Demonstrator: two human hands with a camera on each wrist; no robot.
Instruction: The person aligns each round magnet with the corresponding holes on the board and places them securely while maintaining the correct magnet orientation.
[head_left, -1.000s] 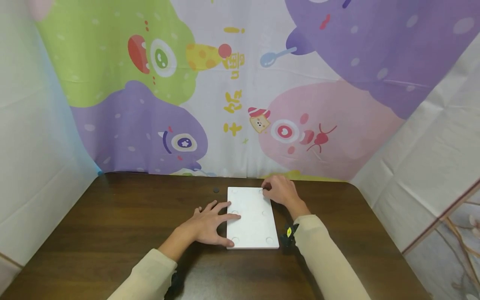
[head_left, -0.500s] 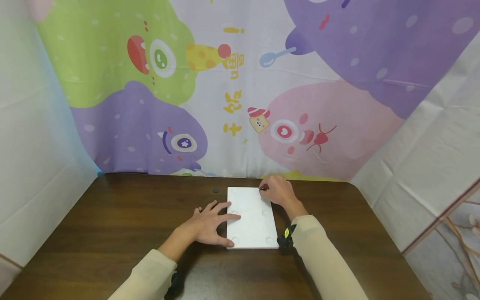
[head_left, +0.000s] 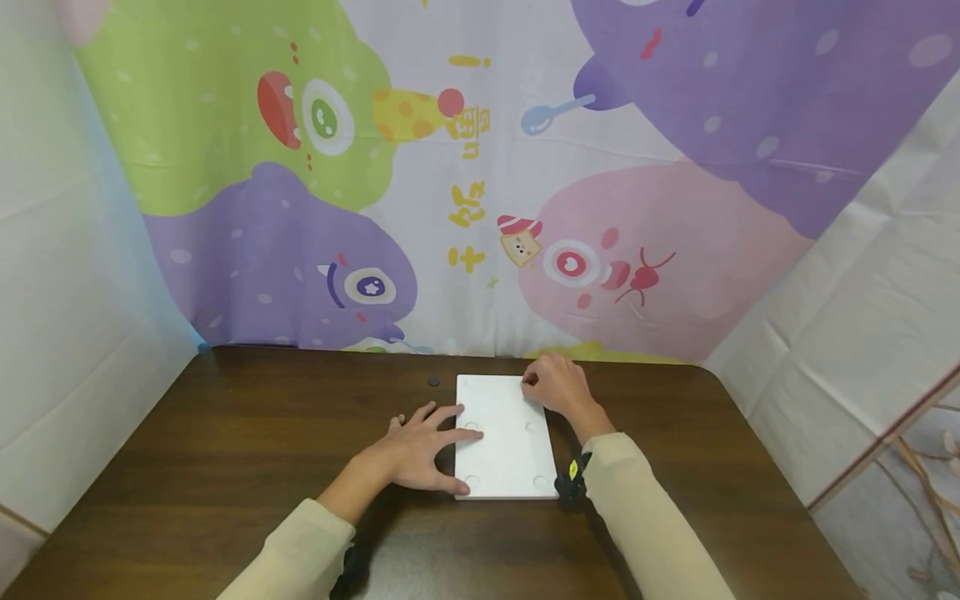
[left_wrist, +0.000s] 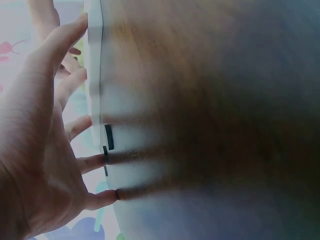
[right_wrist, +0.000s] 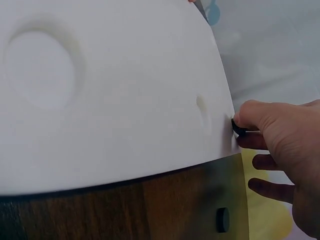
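The board (head_left: 504,454) lay flat on the table (head_left: 225,467), its twelve o'clock edge near the curtain (head_left: 495,317) with a narrow strip of wood between; far broader stretches of table ran out at three, six and nine o'clock. At the board's nine o'clock edge the left hand (head_left: 416,454) had its fingers spread and gripped nothing, its thumb and index fingertips on the board and its little fingertip on the wood. The right hand (head_left: 561,385) was at the one o'clock corner, with little room before the curtain. The right wrist view showed its thumb and finger pinching a black disc (right_wrist: 238,128) at that corner; whether the disc touched the board could not be told. A loose disc (head_left: 433,382) lay on the table at ten o'clock, just beside the board. The right wrist view also showed a second disc (right_wrist: 223,220) on the wood past the three o'clock edge, unseen from the head. The left wrist view showed dark pieces (left_wrist: 109,137) by the fingertips, their count unclear. The head view laid out several round recesses (head_left: 540,482) in the board.
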